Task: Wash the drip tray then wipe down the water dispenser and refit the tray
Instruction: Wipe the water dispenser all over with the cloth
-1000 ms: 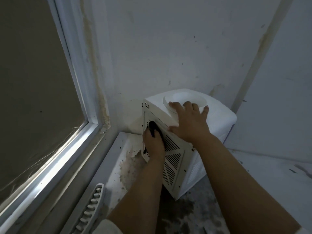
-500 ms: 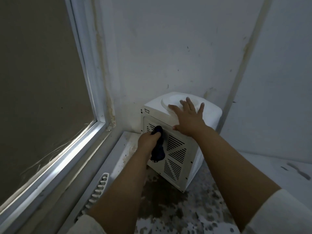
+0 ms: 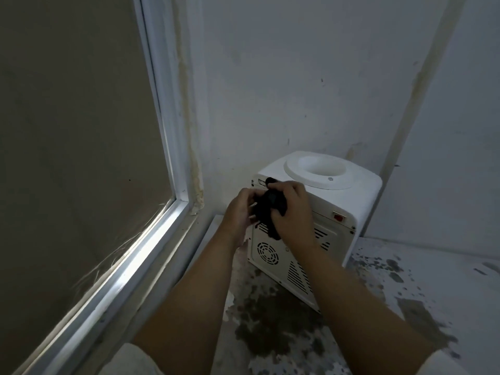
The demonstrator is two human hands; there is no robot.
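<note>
A small white water dispenser [image 3: 359, 196] stands in the corner on a stained ledge, its vented back panel turned toward me. A red switch [image 3: 338, 217] shows on the back near the top. In front of that panel, both hands hold a dark cloth [image 3: 270, 205]. My left hand [image 3: 239, 211] pinches its left side. My right hand [image 3: 293, 209] grips it from the right and above. The drip tray is out of view.
The ledge [image 3: 433, 288] is white with dark blotches. A window with a white frame [image 3: 151, 239] runs along the left. White walls close the corner behind and to the right of the dispenser.
My right hand has left the dispenser's top and come to the cloth. My left hand has lifted the cloth off the vented panel. The camera has pulled back, and the drip tray has left the view.
</note>
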